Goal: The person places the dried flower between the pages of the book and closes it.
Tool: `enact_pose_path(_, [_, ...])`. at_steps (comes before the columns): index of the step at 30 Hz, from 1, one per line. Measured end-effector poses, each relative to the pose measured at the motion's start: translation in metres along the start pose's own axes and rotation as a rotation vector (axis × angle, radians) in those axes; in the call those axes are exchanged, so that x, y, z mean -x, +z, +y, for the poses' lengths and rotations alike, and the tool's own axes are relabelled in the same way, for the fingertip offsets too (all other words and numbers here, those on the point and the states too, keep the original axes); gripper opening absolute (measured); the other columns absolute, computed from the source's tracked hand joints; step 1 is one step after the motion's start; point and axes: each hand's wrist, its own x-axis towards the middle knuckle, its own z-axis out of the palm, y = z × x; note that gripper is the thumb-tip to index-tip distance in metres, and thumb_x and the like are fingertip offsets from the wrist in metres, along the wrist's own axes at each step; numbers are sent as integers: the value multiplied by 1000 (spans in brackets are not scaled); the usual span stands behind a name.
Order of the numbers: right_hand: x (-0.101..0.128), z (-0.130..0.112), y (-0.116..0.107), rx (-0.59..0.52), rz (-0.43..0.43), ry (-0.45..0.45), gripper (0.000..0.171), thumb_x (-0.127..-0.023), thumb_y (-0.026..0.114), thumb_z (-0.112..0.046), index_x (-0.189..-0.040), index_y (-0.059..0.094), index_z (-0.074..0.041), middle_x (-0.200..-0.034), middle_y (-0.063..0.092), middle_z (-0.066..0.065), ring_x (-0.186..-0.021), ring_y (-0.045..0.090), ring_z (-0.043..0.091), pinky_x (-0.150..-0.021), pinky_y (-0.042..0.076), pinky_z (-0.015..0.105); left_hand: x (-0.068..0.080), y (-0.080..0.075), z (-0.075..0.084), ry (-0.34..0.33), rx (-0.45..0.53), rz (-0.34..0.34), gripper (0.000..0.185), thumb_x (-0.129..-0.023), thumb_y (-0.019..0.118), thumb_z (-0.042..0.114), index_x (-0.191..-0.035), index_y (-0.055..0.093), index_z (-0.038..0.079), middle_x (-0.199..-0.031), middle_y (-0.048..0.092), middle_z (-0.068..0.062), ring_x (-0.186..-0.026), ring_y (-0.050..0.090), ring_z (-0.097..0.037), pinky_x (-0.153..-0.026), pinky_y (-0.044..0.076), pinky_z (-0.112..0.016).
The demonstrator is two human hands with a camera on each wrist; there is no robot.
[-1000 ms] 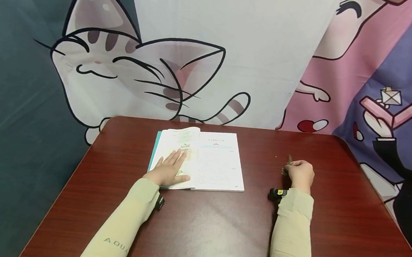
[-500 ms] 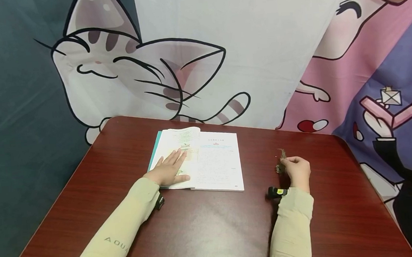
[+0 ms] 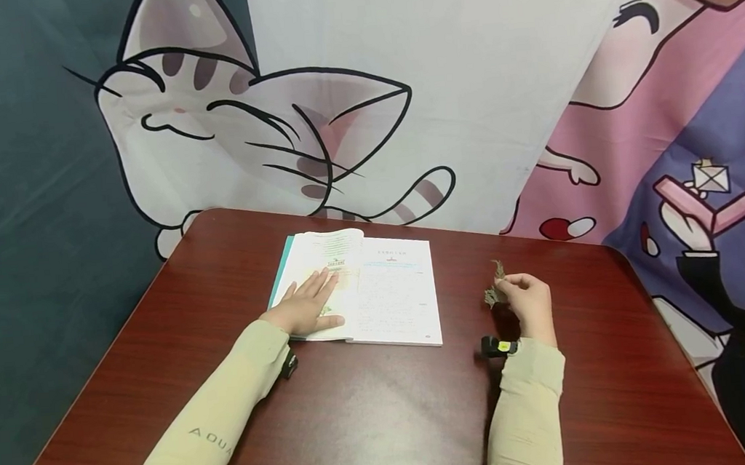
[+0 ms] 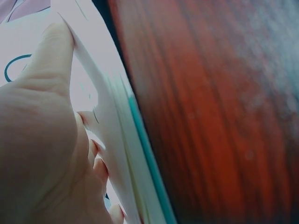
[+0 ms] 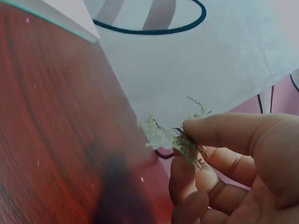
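Note:
An open book (image 3: pixel 396 300) with white pages and a teal cover edge lies on the table. My left hand (image 3: pixel 303 312) rests flat on its left page, fingers spread. In the left wrist view the thumb and fingers (image 4: pixel 51 56) lie over the page near the book's edge. To the right of the book, my right hand (image 3: pixel 531 306) pinches a dry, feathery green-brown plant sprig (image 3: pixel 491 297) above the table. The right wrist view shows the sprig (image 5: pixel 187 142) between thumb and fingertips, its fine fronds sticking out to the left; its middle is hidden by the fingers.
The reddish-brown wooden table (image 3: pixel 387 421) has rounded far corners. Behind it hangs a cloth backdrop (image 3: pixel 465 72) printed with cartoon figures. Small pale specks (image 5: pixel 142 179) dot the table in the right wrist view. A black wrist camera (image 3: pixel 498 347) sits beside the right sleeve.
My right hand has moved left and slightly away from me, carrying the sprig closer to the book. More of the sprig shows now. The left hand and the book have stayed in place.

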Motion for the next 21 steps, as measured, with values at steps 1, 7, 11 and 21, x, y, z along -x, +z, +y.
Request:
enact_pose_path(1, [0,-1,1,-15,-9,-4,26,-94,74,-23,-105,71,1,-79,63,-6,-66,60,10,-63,52,26,0,-1,1,0,0,-2,96,-99,49,63,-164,1,11,-170,-5,-12,-156,-4,-30,-121,2,-62])
enact_pose_path(7, [1,-5,11,-95,-22,-54,19,-94,74,-17,-102,72,0,-76,64,-7,-64,62,8,-62,54,25,-2,2,-1,0,-11,1,97,-99,49,64,-164,0,12,-170,-5,-12,-156,-4,-30,-121,2,-63])
enact_pose_path(11, [1,-10,19,-153,-27,-82,10,-92,75,-12,-97,73,-3,-71,62,-7,-62,60,8,-58,53,22,-3,3,-3,0,-13,6,97,-98,49,65,-164,1,13,-170,-5,-12,-156,-4,-30,-121,2,-63])
enact_pose_path(21, [4,-19,38,-262,-93,-84,8,-92,74,-9,-96,72,-2,-71,66,-8,-63,58,7,-56,52,20,-1,1,-1,-1,-6,1,96,-99,49,63,-164,0,12,-170,-5,-12,-156,-5,-30,-121,1,-62])
